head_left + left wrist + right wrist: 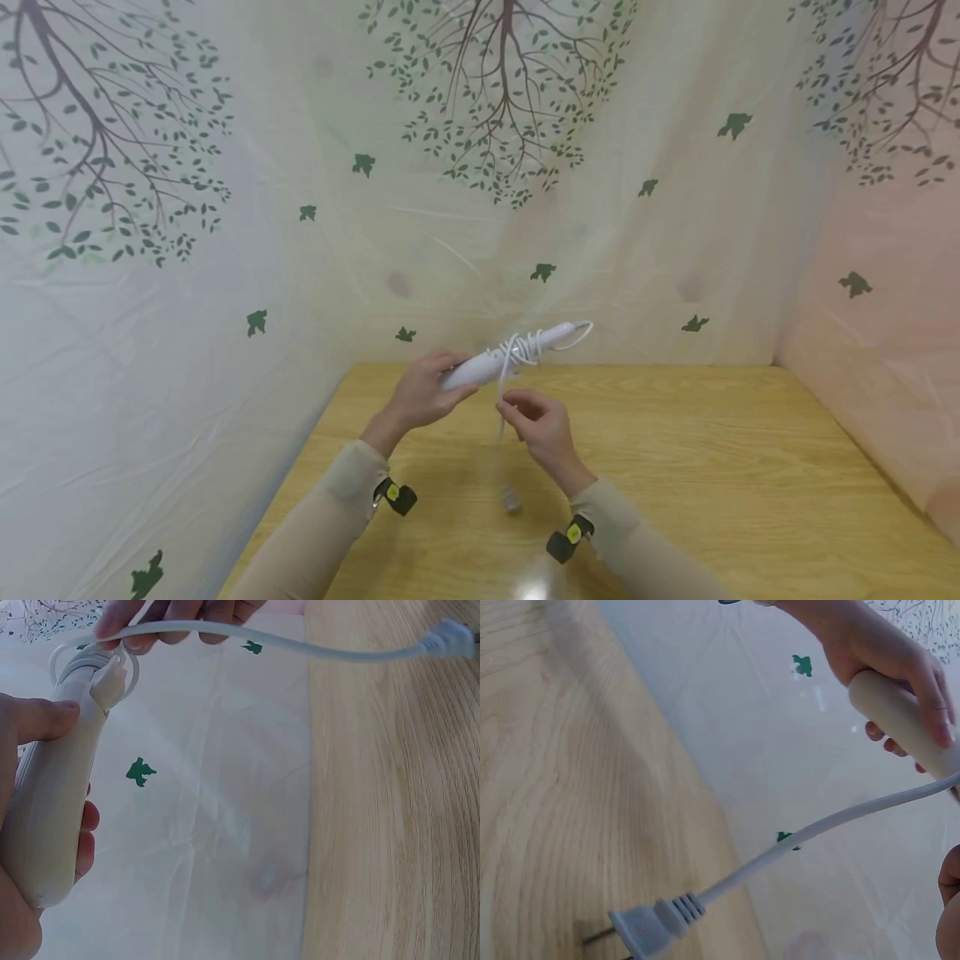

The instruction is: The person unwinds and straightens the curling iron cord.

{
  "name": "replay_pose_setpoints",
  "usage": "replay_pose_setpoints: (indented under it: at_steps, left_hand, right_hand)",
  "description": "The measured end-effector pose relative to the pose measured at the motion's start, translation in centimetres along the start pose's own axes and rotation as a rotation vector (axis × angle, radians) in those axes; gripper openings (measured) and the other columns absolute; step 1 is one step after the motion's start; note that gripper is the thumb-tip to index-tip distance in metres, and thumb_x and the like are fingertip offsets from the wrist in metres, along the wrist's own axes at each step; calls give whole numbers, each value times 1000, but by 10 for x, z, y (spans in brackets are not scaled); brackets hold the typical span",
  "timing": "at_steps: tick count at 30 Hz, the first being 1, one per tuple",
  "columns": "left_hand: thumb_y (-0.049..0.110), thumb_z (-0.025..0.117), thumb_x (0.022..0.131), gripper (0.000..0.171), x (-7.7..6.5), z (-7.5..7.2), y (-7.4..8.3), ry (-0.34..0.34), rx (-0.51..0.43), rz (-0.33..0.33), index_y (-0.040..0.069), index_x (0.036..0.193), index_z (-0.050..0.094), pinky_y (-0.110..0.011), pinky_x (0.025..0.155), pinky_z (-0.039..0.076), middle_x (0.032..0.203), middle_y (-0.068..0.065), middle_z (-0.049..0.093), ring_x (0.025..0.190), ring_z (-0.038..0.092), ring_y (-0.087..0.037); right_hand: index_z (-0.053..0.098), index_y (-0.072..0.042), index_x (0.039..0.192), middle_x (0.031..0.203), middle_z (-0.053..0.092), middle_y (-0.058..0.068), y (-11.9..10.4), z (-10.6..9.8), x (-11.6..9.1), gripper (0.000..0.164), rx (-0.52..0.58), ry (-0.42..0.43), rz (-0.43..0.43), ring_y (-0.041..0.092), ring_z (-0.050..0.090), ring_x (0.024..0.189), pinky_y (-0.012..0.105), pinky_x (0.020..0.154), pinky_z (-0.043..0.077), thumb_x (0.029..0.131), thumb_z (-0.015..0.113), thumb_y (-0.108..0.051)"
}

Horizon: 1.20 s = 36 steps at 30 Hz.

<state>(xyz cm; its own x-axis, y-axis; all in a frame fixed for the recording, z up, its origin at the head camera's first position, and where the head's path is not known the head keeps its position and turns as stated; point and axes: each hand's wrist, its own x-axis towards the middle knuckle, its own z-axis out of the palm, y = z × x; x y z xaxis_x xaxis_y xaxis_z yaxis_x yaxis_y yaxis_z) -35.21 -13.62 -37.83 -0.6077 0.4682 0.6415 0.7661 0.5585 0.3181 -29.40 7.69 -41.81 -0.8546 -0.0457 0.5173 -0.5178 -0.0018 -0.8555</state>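
Note:
My left hand (420,393) grips the wide end of a white wand-shaped electric appliance (471,372), raised above the table with its narrow end tilted up to the right. Around its middle and narrower part the white power cord (529,348) is wound in several turns, and a loop stands out at the tip. Between thumb and fingertips my right hand (546,427) pinches the loose stretch of cord just below the turns. From there the cord runs down to a hanging two-pin plug (651,930), blurred in the head view. The exact kind of appliance cannot be told.
Below the hands lies a wood-grain table (675,467). Pale sheeting (480,242) printed with trees and green leaf shapes hangs behind it and along both sides. Each wrist wears a black strap with a small camera (570,537).

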Motion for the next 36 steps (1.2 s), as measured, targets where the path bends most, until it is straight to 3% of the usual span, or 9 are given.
replay_pose_setpoints:
  at_steps: [7, 11, 17, 23, 29, 36]
  left_hand:
    - [25, 79, 81, 40, -3, -3, -6, -5, 20, -26, 8, 115, 69, -35, 69, 54, 102, -8, 71, 85, 65, -20]
    - [28, 78, 82, 39, -5, -4, -7, -27, 27, -42, 11, 116, 69, -34, 69, 53, 103, -7, 70, 86, 65, -19]
    - [27, 79, 81, 39, -8, -5, -6, -40, 24, -39, 10, 116, 69, -36, 71, 53, 103, -7, 71, 88, 66, -20]
    - [27, 79, 81, 37, -11, -4, -4, -49, 16, -34, 11, 114, 71, -34, 70, 53, 102, -5, 71, 87, 65, -18]
    - [27, 80, 80, 39, -13, -4, -2, -65, 6, -23, 13, 115, 71, -33, 70, 53, 101, -4, 71, 87, 65, -18]
    - [27, 81, 79, 44, -13, -5, 0, -97, 28, 10, 15, 119, 69, -32, 74, 53, 106, -2, 71, 90, 66, -16]
  right_hand:
    - [69, 10, 89, 65, 62, 12, -15, -21, 2, 6, -116, 71, -185, 1, 46, 51, 17, 45, 39, 83, 69, 9]
    - [69, 10, 86, 67, 63, 18, -24, -41, 7, 6, -204, 102, -264, 3, 43, 50, 17, 43, 36, 81, 69, 12]
    - [71, 5, 87, 71, 64, 15, -30, -69, 20, 6, -330, 94, -228, 3, 38, 48, 17, 42, 32, 82, 70, 8]
    - [73, -4, 88, 66, 61, 6, -20, -100, 38, 7, -453, 34, -284, 4, 36, 47, 20, 42, 31, 83, 73, 0]
    - [73, -8, 88, 62, 57, -3, -32, -117, 49, 5, -555, 1, -313, 4, 36, 47, 21, 42, 30, 83, 74, -5]
    - [74, -9, 88, 64, 60, 1, -36, -137, 59, 4, -608, 18, -263, 5, 37, 46, 21, 43, 31, 84, 73, -8]
